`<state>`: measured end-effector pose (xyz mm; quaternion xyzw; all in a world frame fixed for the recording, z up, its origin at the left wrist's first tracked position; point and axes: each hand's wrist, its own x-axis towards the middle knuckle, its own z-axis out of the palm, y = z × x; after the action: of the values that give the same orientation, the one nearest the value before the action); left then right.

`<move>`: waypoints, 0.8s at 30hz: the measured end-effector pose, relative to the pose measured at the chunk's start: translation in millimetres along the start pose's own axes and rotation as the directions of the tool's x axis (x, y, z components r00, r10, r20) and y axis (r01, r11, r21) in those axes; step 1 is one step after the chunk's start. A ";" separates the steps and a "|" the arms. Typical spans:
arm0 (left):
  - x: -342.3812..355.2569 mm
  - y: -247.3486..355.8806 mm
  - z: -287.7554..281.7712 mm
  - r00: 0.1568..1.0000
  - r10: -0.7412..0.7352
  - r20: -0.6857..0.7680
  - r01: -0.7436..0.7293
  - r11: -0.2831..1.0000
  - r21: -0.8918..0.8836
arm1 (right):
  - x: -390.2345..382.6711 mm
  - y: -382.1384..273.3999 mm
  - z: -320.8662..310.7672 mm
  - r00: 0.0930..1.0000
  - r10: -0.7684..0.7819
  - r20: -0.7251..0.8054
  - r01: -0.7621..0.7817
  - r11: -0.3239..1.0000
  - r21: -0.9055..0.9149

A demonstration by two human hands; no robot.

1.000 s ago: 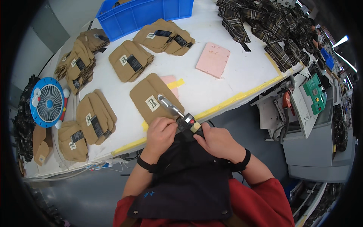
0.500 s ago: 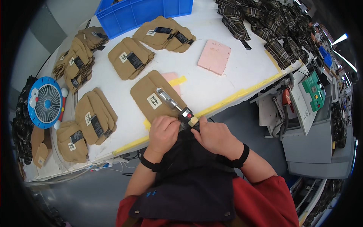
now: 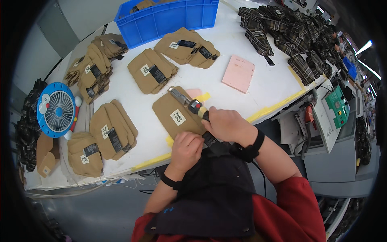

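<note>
My right hand (image 3: 229,128) is wrapped round a hand tool (image 3: 189,103) with a black handle, a red button and a shiny metal barrel. Its barrel lies over the upper right of a tan fabric piece (image 3: 164,111) with a sewn white label (image 3: 177,117). At that piece's near edge, my left hand (image 3: 186,150) has its fingers curled down in a pinch on the fabric. A black care label (image 3: 213,141) sticks out between my hands. Beneath the far edge of the fabric, part of a pink pad (image 3: 194,92) shows.
More tan stacks (image 3: 149,72) lie left and behind, near a blue crate (image 3: 169,24). A pink square (image 3: 238,74) sits to the right. A blue fan (image 3: 58,109) stands left. Plaid fabric (image 3: 290,34) heaps up far right. Yellow tape (image 3: 268,111) edges the white table (image 3: 129,147).
The view has shifted, so the table sits lower and further right. My right hand has brought the tool further over the fabric, away from my left hand, which keeps to the near edge.
</note>
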<state>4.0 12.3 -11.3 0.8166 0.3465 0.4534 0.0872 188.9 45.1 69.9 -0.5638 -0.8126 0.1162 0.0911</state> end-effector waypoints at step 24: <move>-1.9 -5.3 -1.1 1.000 -0.023 0.016 0.023 1.000 -0.010 | 3.9 -7.8 -10.1 0.992 0.049 0.114 -0.047 0.999 -0.017</move>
<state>-0.1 14.8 -14.3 0.8156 0.3527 0.4478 0.0993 183.3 47.0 81.9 -0.5762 -0.8036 0.1445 0.0376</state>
